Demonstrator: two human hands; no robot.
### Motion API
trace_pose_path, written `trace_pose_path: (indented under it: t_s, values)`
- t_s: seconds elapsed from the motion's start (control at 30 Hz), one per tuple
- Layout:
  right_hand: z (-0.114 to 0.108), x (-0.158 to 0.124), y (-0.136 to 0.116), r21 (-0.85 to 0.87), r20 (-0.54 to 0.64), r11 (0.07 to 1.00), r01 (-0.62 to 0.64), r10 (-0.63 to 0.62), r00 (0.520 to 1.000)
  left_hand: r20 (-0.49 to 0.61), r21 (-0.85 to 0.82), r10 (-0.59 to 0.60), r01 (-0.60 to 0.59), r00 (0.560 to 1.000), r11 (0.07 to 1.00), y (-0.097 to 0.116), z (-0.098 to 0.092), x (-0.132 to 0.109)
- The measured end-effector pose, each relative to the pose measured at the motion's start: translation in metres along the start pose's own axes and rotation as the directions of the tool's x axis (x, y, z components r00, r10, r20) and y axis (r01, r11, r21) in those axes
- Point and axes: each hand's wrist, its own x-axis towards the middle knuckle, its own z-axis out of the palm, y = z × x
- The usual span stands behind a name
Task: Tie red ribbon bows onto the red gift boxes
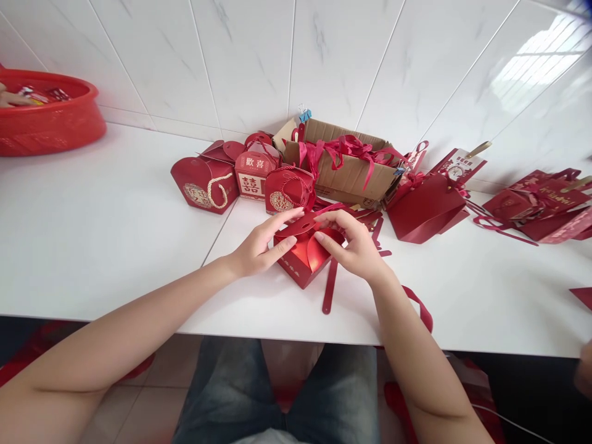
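Note:
A small red cardboard gift box [303, 271] stands on the white table in front of me, its curved top flaps partly folded in. From the left, my left hand [266, 243] grips the box, with the thumb on the near side and the fingers along the far flap. My right hand [351, 243] is closed around the right flap, thumb pressing at the near side. Just behind it stand finished-looking red boxes with rope handles, one with a cream rope [218, 190] and one patterned box [255, 172]. A flat red strap [330, 287] lies beside the held box.
At the back, a brown carton [346, 179] holds red ribbons [356, 148], with blue binder clips on its corners. Red gift bags [428, 206] stand to the right. A red plastic basin [50, 132] sits far left, with another person's hand [12, 97] in it.

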Motion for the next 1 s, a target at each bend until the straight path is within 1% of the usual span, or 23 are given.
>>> trace_pose_path:
  t_s: [0.07,0.2,0.37,0.47,0.57,0.67,0.77,0.87,1.0]
  values:
    - [-0.002,-0.001,-0.001,0.017,0.019,0.999,-0.027,0.027,0.999,-0.016,0.024,0.005,-0.005,1.0,1.0,0.001,0.0,0.0]
    - [-0.004,-0.003,0.0,0.065,0.004,0.993,-0.104,0.103,0.995,-0.038,0.081,0.027,-0.023,0.999,0.996,0.002,0.0,0.002]
    - [-0.003,-0.002,-0.002,0.093,0.019,0.989,-0.113,0.111,0.994,-0.074,0.077,0.028,-0.022,0.997,0.997,0.001,0.0,0.003]
    - [-0.006,-0.002,-0.005,0.123,0.054,0.986,-0.113,0.107,0.993,-0.102,0.051,0.009,-0.003,0.995,0.999,0.002,0.001,0.003]
    - [-0.008,-0.001,-0.008,0.21,0.086,0.969,-0.131,0.115,0.99,-0.119,0.022,-0.01,0.013,0.993,1.0,0.003,0.002,0.003]
    - [-0.01,-0.001,-0.009,0.335,0.091,0.929,-0.155,0.132,0.987,-0.116,0.004,-0.017,0.018,0.993,1.0,0.005,0.002,0.003]
    - [-0.01,0.0,-0.01,0.411,0.102,0.892,-0.187,0.159,0.982,-0.119,-0.002,-0.021,0.021,0.993,1.0,0.006,0.001,0.003]
    - [-0.008,0.0,-0.011,0.429,0.103,0.882,-0.193,0.165,0.981,-0.119,-0.023,-0.043,0.041,0.992,0.999,0.009,0.002,0.003]
    - [-0.003,0.001,-0.01,0.388,0.093,0.905,-0.176,0.152,0.984,-0.119,-0.056,-0.048,0.042,0.992,0.998,0.01,0.003,0.002]
